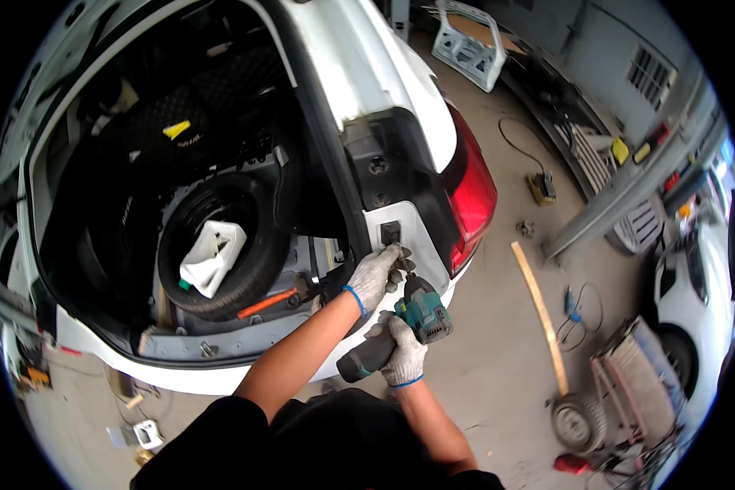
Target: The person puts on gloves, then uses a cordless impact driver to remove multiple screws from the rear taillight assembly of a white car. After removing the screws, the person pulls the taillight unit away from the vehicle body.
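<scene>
My right hand (407, 353), in a pale work glove with a blue cuff, is wrapped round the handle of a teal and black cordless drill (423, 312). The drill's nose points up toward the white rear corner of a car body. Beside that nose, my left hand (371, 279) wears a matching glove with dark fingertips. Its fingers are bent together against the white panel (416, 231), just below a small black square piece (391, 233). Whatever they pinch is too small to make out. A red tail light (470, 189) sits right of the panel.
In the open trunk lie a spare tyre (271, 249), a white jug (213, 257) and an orange-handled hammer (268, 303). On the floor at right are a wooden strip (541, 314), a cart wheel (579, 422) and cables. A grey post (600, 208) stands beyond.
</scene>
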A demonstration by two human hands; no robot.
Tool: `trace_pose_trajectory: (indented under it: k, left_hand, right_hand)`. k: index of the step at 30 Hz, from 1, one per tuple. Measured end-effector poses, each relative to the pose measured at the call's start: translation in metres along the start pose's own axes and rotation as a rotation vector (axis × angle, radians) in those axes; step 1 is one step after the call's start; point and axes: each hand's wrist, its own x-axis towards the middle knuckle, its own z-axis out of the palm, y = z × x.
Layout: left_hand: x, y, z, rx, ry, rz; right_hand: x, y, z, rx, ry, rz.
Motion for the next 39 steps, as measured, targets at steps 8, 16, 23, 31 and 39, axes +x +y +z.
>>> trace_pose_trajectory:
  k: [8,16,23,31,39]
  left_hand:
    - [0.002,-0.011,-0.001,-0.162,-0.008,0.042]
    - [0.002,-0.011,0.000,-0.384,-0.107,0.008]
    - [0.006,0.000,0.018,-0.528,0.129,0.031]
    - [-0.001,0.009,0.036,-0.190,0.430,0.015]
    - [-0.013,0.003,0.045,-0.176,0.368,0.036]
  right_hand:
    - [-0.003,-0.006,-0.004,0.004,0.016,0.060]
    - [-0.006,-0.015,-0.007,0.077,-0.079,0.106]
    - [-0.003,-0.013,-0.013,0.033,-0.128,0.158]
    - [-0.003,-0.013,-0.015,0.100,-0.181,0.143]
    - [-0.018,-0.022,-0.026,-0.011,-0.215,0.093]
